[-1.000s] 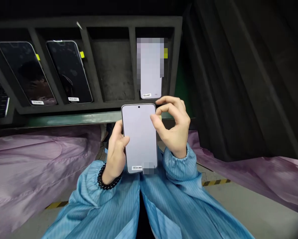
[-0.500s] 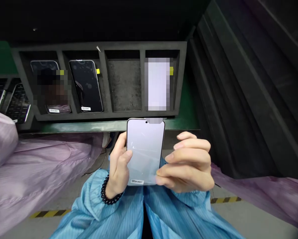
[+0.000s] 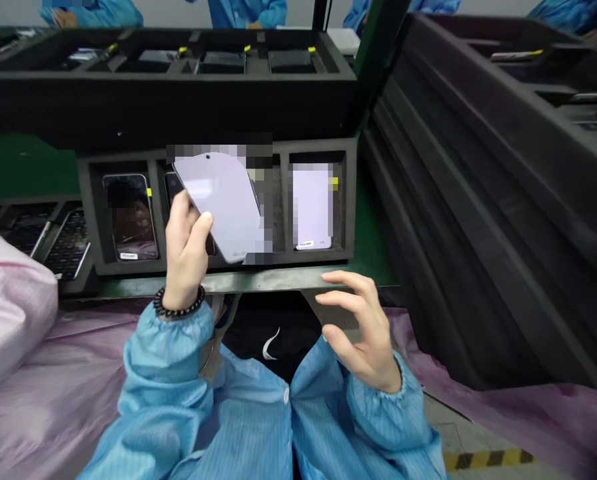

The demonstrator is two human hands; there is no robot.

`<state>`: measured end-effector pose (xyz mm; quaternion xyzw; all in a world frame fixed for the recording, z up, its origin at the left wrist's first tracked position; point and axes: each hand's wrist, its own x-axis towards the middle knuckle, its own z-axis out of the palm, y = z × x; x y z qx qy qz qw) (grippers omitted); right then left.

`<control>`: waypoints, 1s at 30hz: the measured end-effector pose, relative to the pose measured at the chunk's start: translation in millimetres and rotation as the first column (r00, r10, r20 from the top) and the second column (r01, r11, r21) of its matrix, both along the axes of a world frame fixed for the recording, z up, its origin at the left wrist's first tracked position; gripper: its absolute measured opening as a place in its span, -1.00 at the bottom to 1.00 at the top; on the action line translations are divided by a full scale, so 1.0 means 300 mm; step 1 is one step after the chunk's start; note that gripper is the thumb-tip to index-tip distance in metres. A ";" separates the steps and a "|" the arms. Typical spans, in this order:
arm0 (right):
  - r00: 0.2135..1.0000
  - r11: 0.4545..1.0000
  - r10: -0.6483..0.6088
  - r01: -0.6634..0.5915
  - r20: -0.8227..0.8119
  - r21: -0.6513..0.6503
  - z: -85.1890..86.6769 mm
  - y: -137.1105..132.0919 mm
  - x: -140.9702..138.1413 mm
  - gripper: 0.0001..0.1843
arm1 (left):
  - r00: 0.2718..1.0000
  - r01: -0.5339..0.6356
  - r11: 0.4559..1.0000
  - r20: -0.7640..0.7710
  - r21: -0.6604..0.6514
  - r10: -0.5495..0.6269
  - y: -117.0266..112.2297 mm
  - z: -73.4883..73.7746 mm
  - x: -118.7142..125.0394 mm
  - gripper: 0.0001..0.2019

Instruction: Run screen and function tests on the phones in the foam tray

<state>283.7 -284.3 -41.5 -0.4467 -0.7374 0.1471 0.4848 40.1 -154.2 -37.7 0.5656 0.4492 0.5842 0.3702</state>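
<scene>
Held phone [image 3: 223,207] above the near tray [image 3: 350,200]; relative to half a second earlier, it had passed from in front of the tray to over the tray's middle compartments, its top now leaning left, while the right hand [image 3: 361,327] had come away from beside its edge. The left hand [image 3: 187,247] alone gripped it by the left side, thumb on the screen face, the other fingers largely hidden; the right hand, in front of the tray toward its right end, held nothing visible, thumb and fingers curved and moderately wide apart. The change suggested that control of the phone now rested wholly with the left hand; whether the phone touched a divider of the tray could not be told. A lit phone [image 3: 312,207] lay in the tray's rightmost compartment; a dark phone [image 3: 128,220] lay in its leftmost.
</scene>
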 end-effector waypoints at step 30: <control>0.871 0.925 -0.374 0.328 0.318 0.189 -0.272 0.204 0.047 -0.61 | 0.633 -0.106 0.780 -0.563 0.616 0.531 -0.111 -0.335 -0.044 -0.59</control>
